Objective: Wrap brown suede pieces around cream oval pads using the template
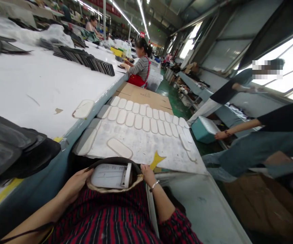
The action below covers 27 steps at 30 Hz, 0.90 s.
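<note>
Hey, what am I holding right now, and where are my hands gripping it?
A dark, tan-edged piece around a pale plate: your left hand holds its left end, your right hand its right end.

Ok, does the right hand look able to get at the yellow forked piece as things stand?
Probably yes: the right hand is close beside the yellow forked piece, with nothing visibly blocking it. It holds the dark-edged fabric item, so it would likely need to release that.

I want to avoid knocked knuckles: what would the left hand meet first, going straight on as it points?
Beyond the fabric it grips, the left hand would probably meet the white plate first; exact depth is unclear.
</note>
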Each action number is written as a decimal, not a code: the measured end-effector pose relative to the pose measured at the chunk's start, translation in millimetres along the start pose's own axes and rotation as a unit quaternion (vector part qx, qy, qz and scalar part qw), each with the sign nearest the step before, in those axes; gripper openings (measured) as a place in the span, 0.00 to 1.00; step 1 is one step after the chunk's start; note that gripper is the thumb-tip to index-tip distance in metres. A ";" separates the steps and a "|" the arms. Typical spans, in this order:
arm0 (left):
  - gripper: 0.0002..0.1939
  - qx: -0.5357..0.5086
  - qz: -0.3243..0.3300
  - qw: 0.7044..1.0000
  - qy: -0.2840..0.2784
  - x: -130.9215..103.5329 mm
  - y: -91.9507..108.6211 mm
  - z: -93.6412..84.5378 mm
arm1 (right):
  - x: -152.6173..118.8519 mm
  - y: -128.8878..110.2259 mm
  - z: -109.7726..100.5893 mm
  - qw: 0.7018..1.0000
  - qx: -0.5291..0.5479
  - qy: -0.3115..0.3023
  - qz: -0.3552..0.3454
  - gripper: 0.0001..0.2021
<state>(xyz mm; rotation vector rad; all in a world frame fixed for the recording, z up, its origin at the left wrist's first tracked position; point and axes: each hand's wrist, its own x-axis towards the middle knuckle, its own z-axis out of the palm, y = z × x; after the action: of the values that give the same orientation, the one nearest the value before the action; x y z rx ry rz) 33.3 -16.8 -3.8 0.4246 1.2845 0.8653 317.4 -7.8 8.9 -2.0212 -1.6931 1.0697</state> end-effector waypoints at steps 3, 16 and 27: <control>0.14 -0.019 -0.010 1.000 -0.003 6.6 -7.0 -1.4 | -7.5 -14.6 -34.4 0.998 -0.053 -0.002 -0.019 0.21; 0.11 -0.025 -0.009 0.998 -0.048 -4.4 -1.7 3.8 | -11.7 -99.7 -31.1 0.974 -0.068 -0.215 -0.017 0.12; 0.16 0.225 0.147 0.960 -0.079 4.1 0.8 -7.5 | -27.7 -34.1 -41.9 0.985 0.026 -0.156 0.069 0.23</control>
<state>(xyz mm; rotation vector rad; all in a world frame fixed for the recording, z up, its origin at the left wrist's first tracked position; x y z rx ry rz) 26.1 -14.6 -7.9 1.0475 1.2834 0.7601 321.3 -15.1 69.0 -2.0483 -1.6619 1.5312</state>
